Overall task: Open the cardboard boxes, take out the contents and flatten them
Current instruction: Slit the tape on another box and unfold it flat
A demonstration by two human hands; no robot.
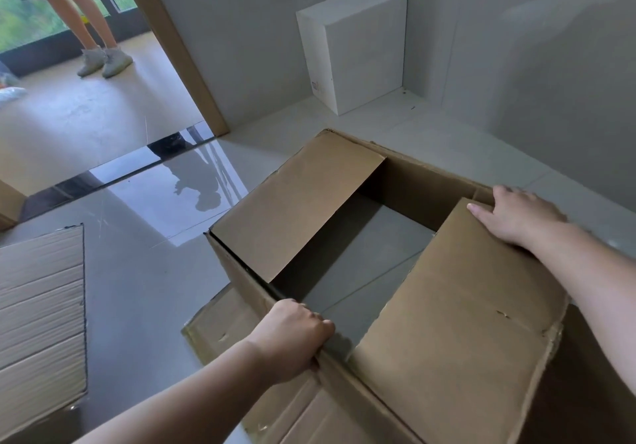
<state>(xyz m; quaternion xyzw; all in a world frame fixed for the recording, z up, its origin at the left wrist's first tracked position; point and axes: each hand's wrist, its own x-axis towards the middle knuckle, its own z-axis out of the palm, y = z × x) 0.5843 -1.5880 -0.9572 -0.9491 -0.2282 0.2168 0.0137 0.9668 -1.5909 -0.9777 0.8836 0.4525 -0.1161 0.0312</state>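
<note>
A large brown cardboard box [423,182] stands on the grey tiled floor in front of me. It has no bottom: floor tiles show through its middle. Two flaps fold inward, one at the left [296,209] and one at the right [457,306]. My left hand [292,337] is shut on the box's near rim. My right hand [519,216] lies palm down, fingers spread, on the far corner of the right flap. Nothing lies inside the box.
A flat piece of corrugated cardboard [41,309] lies on the floor at the left. A white box [358,51] stands in the far corner against the wall. A person's legs [86,24] stand beyond the doorway at the top left.
</note>
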